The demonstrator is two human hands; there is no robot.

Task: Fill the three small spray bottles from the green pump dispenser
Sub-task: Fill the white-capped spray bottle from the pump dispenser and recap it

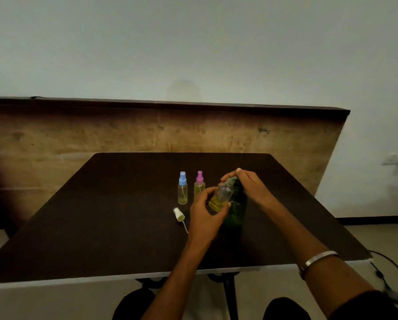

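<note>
Just right of the frame's centre, the left hand (205, 213) grips the third spray bottle (221, 197), uncapped and tilted with its mouth up against the nozzle of the green pump dispenser (236, 209). The right hand (246, 185) sits on top of the pump head, fingers curled over it, pressing by the look of it. Yellow liquid sits in the lower part of that tilted bottle, so I'd call it partly filled. To its left, the blue-capped bottle (182, 189) and the pink-capped bottle (199, 185) stand upright on the dark table (101, 215), both capped and holding yellow liquid: those two look done. The white spray cap (179, 214) lies on its side lower left of the hands, dip tube trailing toward the near edge. Left to do: top up this one and screw that cap back on. No label or writing is readable on any bottle
</note>
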